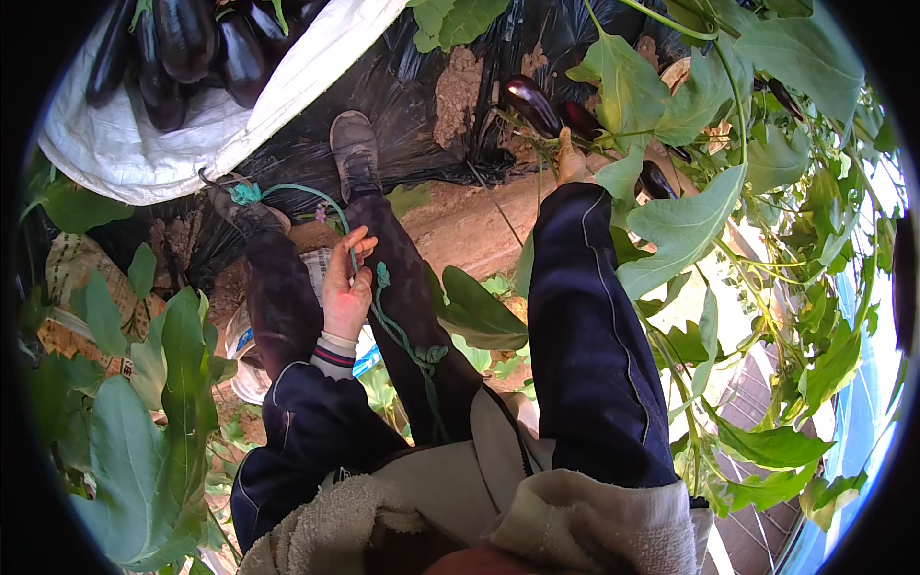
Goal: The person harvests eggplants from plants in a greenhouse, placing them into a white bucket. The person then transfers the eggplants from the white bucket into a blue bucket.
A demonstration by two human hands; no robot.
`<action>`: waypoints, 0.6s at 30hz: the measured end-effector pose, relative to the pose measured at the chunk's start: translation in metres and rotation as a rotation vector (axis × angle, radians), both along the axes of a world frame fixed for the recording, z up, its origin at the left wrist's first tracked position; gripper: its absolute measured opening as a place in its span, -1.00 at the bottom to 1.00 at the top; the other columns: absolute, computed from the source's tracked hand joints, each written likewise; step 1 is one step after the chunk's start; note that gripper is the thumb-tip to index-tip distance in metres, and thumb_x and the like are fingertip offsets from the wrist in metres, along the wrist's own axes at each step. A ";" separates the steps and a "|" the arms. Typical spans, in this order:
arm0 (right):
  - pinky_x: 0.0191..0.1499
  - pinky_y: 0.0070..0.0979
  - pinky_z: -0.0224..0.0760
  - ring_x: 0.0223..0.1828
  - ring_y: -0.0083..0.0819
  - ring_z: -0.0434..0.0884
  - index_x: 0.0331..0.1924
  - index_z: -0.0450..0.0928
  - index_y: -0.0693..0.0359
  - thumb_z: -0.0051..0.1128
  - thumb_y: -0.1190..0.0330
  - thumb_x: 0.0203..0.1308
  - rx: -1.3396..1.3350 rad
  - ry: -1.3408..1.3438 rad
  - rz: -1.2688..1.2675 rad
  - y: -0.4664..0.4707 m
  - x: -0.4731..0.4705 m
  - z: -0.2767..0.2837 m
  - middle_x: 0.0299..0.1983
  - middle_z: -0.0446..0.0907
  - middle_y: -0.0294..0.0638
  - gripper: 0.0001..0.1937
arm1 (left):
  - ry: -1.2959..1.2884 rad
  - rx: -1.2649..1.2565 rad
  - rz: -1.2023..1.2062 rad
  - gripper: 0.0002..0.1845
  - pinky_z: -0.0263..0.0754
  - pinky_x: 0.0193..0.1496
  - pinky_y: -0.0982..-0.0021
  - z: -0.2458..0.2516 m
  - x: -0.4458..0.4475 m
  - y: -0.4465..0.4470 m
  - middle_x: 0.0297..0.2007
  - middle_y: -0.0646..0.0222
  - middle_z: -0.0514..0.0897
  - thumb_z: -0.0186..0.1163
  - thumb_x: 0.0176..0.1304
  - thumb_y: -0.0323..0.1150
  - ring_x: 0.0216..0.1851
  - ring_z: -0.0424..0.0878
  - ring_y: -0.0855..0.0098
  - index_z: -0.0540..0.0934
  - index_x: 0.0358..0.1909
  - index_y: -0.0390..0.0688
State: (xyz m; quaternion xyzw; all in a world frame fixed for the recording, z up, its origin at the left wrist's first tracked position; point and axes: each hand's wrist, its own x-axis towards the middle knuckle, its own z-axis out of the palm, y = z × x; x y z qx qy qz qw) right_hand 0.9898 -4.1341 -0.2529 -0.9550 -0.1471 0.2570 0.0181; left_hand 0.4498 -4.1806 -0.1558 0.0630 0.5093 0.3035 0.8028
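A green rope (350, 237) runs through the curled fingers of my left hand (345, 280), in front of my legs. One end is knotted near a dark hook at the rim of a white sack (172, 169); the knotted tail (431, 354) hangs along my trouser leg. Several dark purple eggplants (185, 39) lie in the sack. On the right, my right hand (571, 158) reaches among the plants, its visible finger at the lower end of a glossy eggplant (532, 104). Another eggplant (579, 120) is just beside it. Leaves partly hide that hand, so its grip is unclear.
Black plastic film (302, 129) with clods of soil covers the ground ahead. Large eggplant leaves (690, 223) crowd the right side, where another eggplant (655, 180) hangs. More leaves (133, 467) rise on the left near a printed bag (93, 280). Blue sheeting (848, 410) edges the far right.
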 end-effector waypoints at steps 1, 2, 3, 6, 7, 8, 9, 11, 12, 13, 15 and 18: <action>-0.38 -0.42 0.32 -0.49 -0.49 0.45 -0.29 0.60 0.28 0.29 -0.09 0.18 -0.003 0.001 0.002 0.002 0.000 0.001 -0.45 0.58 -0.24 -0.50 | 0.001 0.010 -0.006 -0.49 0.32 0.01 0.68 0.000 0.000 0.000 0.11 0.23 0.53 -0.12 0.32 -0.62 0.06 0.45 0.54 0.32 0.34 -0.32; -0.38 -0.42 0.32 -0.49 -0.49 0.45 -0.29 0.60 0.28 0.27 -0.10 0.19 -0.005 0.002 0.004 0.004 -0.001 0.002 -0.44 0.58 -0.24 -0.50 | 0.005 0.015 -0.008 -0.50 0.32 0.01 0.68 0.001 0.000 0.001 0.11 0.22 0.53 -0.11 0.34 -0.60 0.06 0.44 0.54 0.31 0.34 -0.32; -0.39 -0.42 0.32 -0.49 -0.49 0.45 -0.29 0.59 0.28 0.26 -0.10 0.20 -0.008 0.001 0.005 0.006 -0.001 0.002 -0.44 0.58 -0.24 -0.49 | 0.010 0.013 -0.010 -0.51 0.32 0.01 0.68 0.001 0.000 0.001 0.11 0.22 0.53 -0.11 0.35 -0.59 0.06 0.44 0.54 0.31 0.34 -0.32; -0.39 -0.43 0.31 -0.49 -0.49 0.44 -0.29 0.59 0.27 0.22 -0.12 0.22 -0.044 -0.084 0.020 0.010 -0.003 0.001 -0.43 0.58 -0.23 -0.49 | 0.014 0.030 -0.018 -0.51 0.32 0.02 0.67 0.001 0.001 0.001 0.11 0.23 0.53 -0.09 0.36 -0.56 0.06 0.44 0.54 0.31 0.34 -0.32; -0.39 -0.43 0.31 -0.49 -0.49 0.44 -0.29 0.59 0.27 0.21 -0.12 0.23 -0.024 -0.001 0.013 0.010 -0.004 0.001 -0.43 0.59 -0.23 -0.48 | 0.019 0.040 -0.020 -0.45 0.32 0.03 0.67 0.001 0.002 0.001 0.11 0.25 0.53 -0.14 0.26 -0.66 0.07 0.45 0.54 0.32 0.33 -0.30; -0.39 -0.43 0.31 -0.49 -0.49 0.44 -0.29 0.59 0.27 0.20 -0.13 0.24 -0.026 -0.001 0.015 0.011 -0.004 0.000 -0.42 0.59 -0.22 -0.48 | 0.024 0.045 -0.023 -0.37 0.32 0.05 0.67 0.001 0.002 0.002 0.10 0.27 0.54 -0.19 0.15 -0.75 0.09 0.46 0.54 0.33 0.33 -0.27; -0.39 -0.43 0.31 -0.49 -0.49 0.44 -0.29 0.59 0.27 0.19 -0.13 0.25 -0.029 0.001 0.017 0.011 -0.005 -0.001 -0.42 0.59 -0.22 -0.48 | 0.030 0.050 -0.026 -0.28 0.32 0.07 0.67 0.001 0.003 0.002 0.10 0.29 0.54 -0.23 0.05 -0.85 0.10 0.47 0.55 0.35 0.32 -0.25; -0.39 -0.43 0.31 -0.49 -0.49 0.44 -0.29 0.58 0.27 0.16 -0.14 0.26 -0.036 -0.005 0.022 0.010 -0.005 -0.001 -0.41 0.59 -0.21 -0.47 | 0.023 0.032 -0.022 -0.28 0.31 0.13 0.64 0.001 0.003 0.002 0.10 0.29 0.54 -0.23 0.05 -0.85 0.11 0.46 0.54 0.35 0.33 -0.25; -0.39 -0.43 0.31 -0.49 -0.49 0.44 -0.29 0.58 0.27 0.15 -0.15 0.27 -0.041 -0.007 0.023 0.010 -0.005 -0.001 -0.41 0.59 -0.21 -0.47 | 0.020 0.024 -0.021 -0.28 0.30 0.16 0.62 0.002 0.003 0.002 0.10 0.29 0.54 -0.23 0.05 -0.85 0.11 0.46 0.54 0.34 0.33 -0.25; -0.39 -0.43 0.31 -0.50 -0.49 0.43 -0.29 0.58 0.27 0.14 -0.15 0.28 -0.048 -0.009 0.022 0.010 -0.004 -0.001 -0.40 0.59 -0.21 -0.46 | 0.009 0.011 -0.014 -0.28 0.30 0.18 0.61 0.002 0.003 0.002 0.10 0.29 0.54 -0.23 0.05 -0.85 0.12 0.46 0.53 0.34 0.33 -0.25; -0.39 -0.43 0.31 -0.50 -0.49 0.43 -0.29 0.58 0.26 0.11 -0.16 0.30 -0.132 -0.063 0.037 0.010 -0.004 -0.001 -0.39 0.60 -0.20 -0.46 | -0.008 -0.022 0.002 -0.28 0.29 0.22 0.59 0.002 0.003 0.002 0.10 0.29 0.54 -0.23 0.04 -0.84 0.12 0.46 0.53 0.34 0.33 -0.25; -0.36 -0.42 0.34 -0.47 -0.46 0.46 -0.27 0.59 0.29 0.08 -0.17 0.32 -0.004 0.036 -0.050 0.007 -0.010 0.000 -0.35 0.62 -0.18 -0.44 | 0.008 0.015 -0.008 -0.27 0.29 0.21 0.58 0.001 0.004 0.001 0.10 0.29 0.53 -0.23 0.04 -0.84 0.12 0.45 0.53 0.34 0.33 -0.25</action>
